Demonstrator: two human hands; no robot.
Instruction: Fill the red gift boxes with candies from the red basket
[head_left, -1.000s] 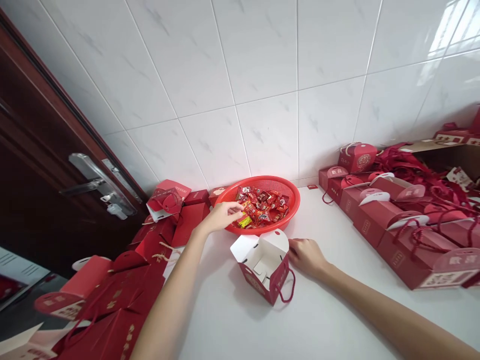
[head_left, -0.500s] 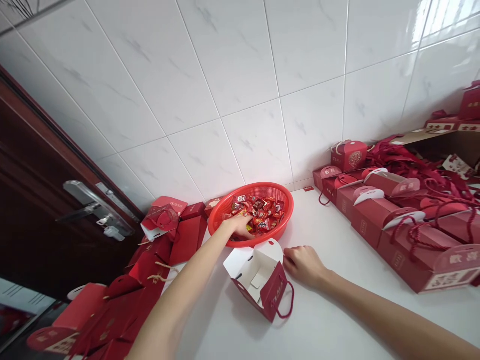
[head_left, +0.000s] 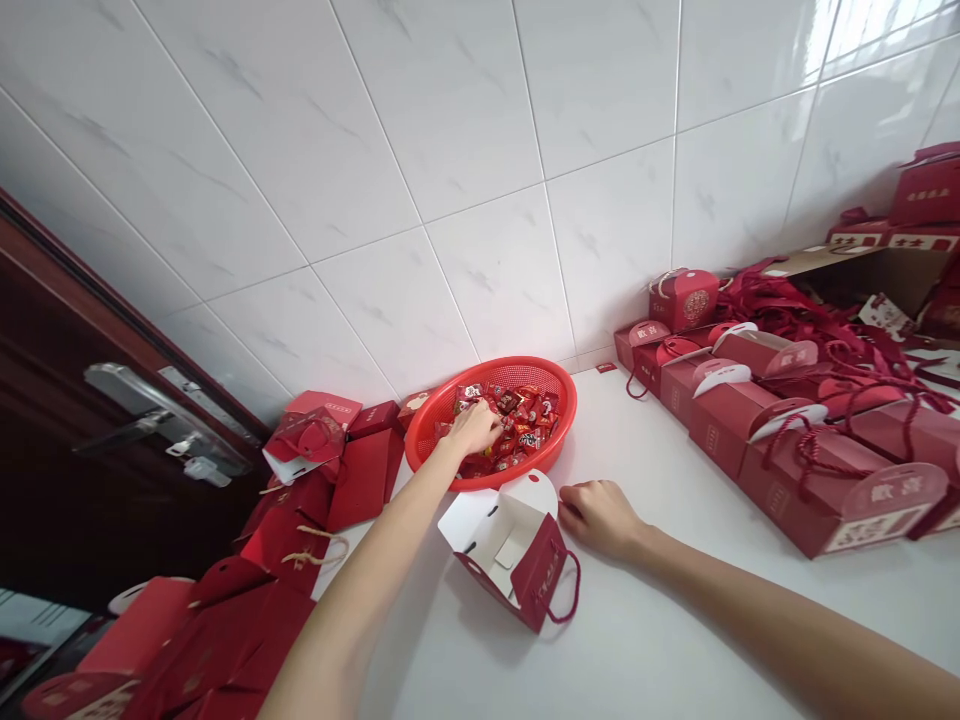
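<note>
My left hand (head_left: 477, 428) is inside a red plastic basket (head_left: 568, 405), its fingers drawn together over the wrapped candies (head_left: 529, 432); what they hold, if anything, is hidden. An open red box with a white inside (head_left: 510, 550) stands just in front of the basket, its flaps spread and a dark red cord handle hanging at its right. My right hand (head_left: 602, 517) rests closed on the white table, its fingers at the edge of the box's round flap. Whether it pinches that flap I cannot make out.
Closed red boxes with cord handles (head_left: 787, 470) stand in rows at the right, before a cardboard box (head_left: 900, 275) and red ribbons (head_left: 795, 310). Folded red boxes (head_left: 240, 620) are heaped at the left, beside a dark door (head_left: 75, 400). A tiled wall rises behind.
My left hand has lifted slightly among the candies and its fingers have drawn together. My right hand and the open box keep their places together; the whole view has shifted a little.
</note>
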